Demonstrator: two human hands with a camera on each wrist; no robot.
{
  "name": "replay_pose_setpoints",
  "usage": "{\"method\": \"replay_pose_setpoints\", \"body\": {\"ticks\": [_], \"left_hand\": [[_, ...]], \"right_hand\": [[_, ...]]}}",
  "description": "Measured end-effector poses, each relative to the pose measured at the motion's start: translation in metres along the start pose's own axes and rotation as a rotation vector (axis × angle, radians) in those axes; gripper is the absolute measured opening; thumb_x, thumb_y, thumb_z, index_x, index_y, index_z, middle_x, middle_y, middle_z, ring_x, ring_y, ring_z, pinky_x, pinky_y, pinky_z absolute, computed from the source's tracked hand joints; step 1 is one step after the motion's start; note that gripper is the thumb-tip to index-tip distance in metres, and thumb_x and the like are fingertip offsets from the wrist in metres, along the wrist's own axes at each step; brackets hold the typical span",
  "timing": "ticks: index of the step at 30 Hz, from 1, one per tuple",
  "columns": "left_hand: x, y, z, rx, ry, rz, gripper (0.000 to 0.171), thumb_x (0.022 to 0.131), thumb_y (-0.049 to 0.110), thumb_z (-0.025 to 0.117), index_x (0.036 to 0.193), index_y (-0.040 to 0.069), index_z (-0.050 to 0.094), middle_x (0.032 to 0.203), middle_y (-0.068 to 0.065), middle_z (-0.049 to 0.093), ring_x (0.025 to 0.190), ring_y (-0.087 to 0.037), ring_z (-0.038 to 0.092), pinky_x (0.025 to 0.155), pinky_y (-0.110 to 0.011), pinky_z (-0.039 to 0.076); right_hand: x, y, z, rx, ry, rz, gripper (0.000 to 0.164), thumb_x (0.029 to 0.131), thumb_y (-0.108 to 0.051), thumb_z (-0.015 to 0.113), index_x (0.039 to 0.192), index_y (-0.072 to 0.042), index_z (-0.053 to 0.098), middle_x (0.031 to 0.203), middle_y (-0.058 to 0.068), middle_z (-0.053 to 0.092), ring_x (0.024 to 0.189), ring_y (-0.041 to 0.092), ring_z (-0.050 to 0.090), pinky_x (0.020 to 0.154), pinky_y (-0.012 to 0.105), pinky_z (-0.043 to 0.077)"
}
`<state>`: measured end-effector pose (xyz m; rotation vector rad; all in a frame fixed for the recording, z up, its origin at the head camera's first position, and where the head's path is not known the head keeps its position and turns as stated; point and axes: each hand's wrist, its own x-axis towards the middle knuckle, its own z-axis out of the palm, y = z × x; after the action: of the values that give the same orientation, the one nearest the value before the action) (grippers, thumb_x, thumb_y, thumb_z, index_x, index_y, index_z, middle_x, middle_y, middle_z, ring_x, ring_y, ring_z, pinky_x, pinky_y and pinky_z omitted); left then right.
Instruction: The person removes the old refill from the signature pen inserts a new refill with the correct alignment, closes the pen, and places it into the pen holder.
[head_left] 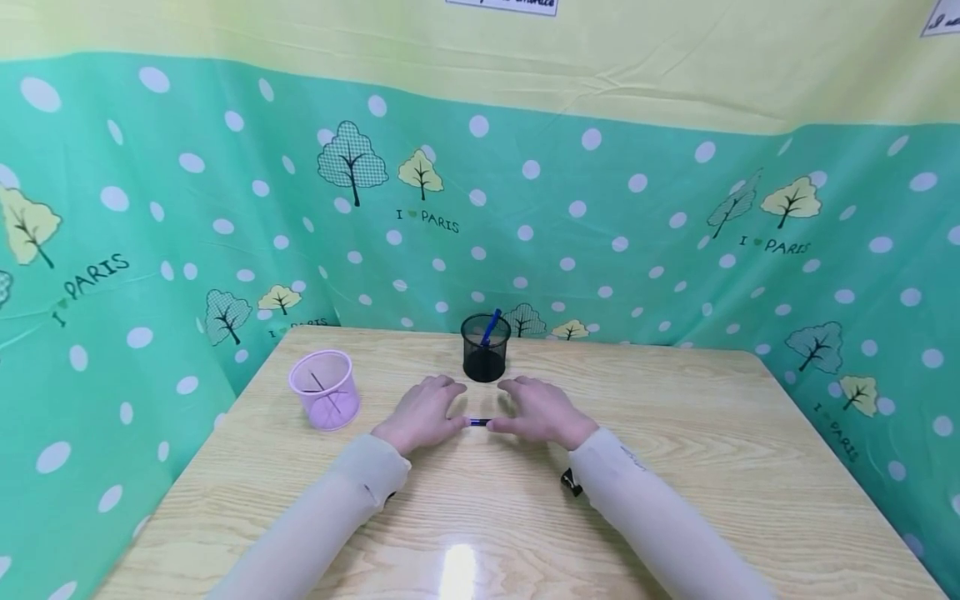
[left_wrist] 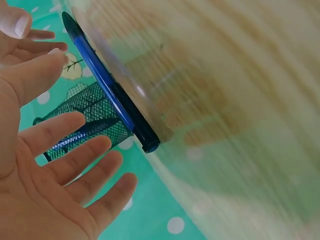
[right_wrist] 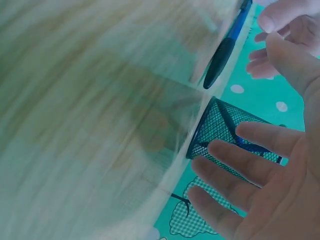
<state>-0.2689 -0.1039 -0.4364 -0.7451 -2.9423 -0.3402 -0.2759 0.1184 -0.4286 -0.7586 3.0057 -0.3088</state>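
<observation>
A blue pen with black ends [head_left: 478, 422] lies on the table between my two hands. My left hand [head_left: 425, 415] is on its left, fingers spread and relaxed, the thumb close to one end. On the other side my right hand [head_left: 543, 412] has its fingers apart and its thumb near the other end. Whether either thumb touches the pen I cannot tell; the wrist views show no grip on it. Just beyond the hands stands a black mesh pen holder [head_left: 483, 367], upright, with another blue pen [head_left: 491, 327] leaning in it.
A pink-purple mesh pen holder [head_left: 330, 408] stands at the left of the wooden table [head_left: 675, 400], a thin dark stick-like thing showing inside. A small black object [head_left: 572, 482] shows by the right cuff. A green dotted curtain [head_left: 600, 217] hangs behind the table.
</observation>
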Motion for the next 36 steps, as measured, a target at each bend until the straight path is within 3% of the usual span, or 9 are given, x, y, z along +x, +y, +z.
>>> {"method": "replay_pose_setpoints", "body": {"ticks": [11,23,33,36], "left_hand": [[0.001,0.000,0.004,-0.008,0.010,0.021,0.051,0.075,0.038,0.069,0.116,0.009,0.058,0.109,-0.007,0.055,0.098,-0.023,0.049,0.084,-0.037,0.042],[0.001,0.002,0.003,-0.004,-0.080,-0.026,0.036,0.073,0.028,0.073,0.104,0.012,0.063,0.090,-0.002,0.053,0.082,-0.018,0.051,0.071,-0.033,0.044],[0.000,0.001,0.003,0.011,-0.072,-0.014,0.009,0.075,0.013,0.068,0.082,0.014,0.063,0.076,0.001,0.049,0.070,-0.016,0.048,0.061,-0.031,0.041],[0.001,0.002,0.004,0.013,-0.074,-0.006,0.009,0.075,0.008,0.064,0.078,0.016,0.062,0.074,0.003,0.048,0.068,-0.014,0.047,0.059,-0.030,0.040]], "right_hand": [[0.008,-0.006,0.005,-0.002,-0.021,-0.025,0.058,0.076,-0.053,0.061,0.119,-0.015,0.056,0.113,0.002,0.058,0.102,0.019,0.054,0.081,0.038,0.045],[0.013,-0.017,0.008,0.041,-0.039,-0.004,0.030,0.080,-0.033,0.066,0.105,-0.017,0.064,0.091,-0.003,0.060,0.080,0.011,0.053,0.067,0.032,0.045],[0.012,-0.021,0.011,0.044,-0.037,-0.026,0.010,0.079,-0.026,0.068,0.087,-0.020,0.066,0.078,-0.008,0.055,0.070,0.009,0.049,0.059,0.028,0.042],[0.011,-0.022,0.011,0.039,-0.034,-0.029,0.004,0.079,-0.023,0.067,0.079,-0.021,0.064,0.075,-0.009,0.054,0.068,0.009,0.048,0.057,0.029,0.041]]}}
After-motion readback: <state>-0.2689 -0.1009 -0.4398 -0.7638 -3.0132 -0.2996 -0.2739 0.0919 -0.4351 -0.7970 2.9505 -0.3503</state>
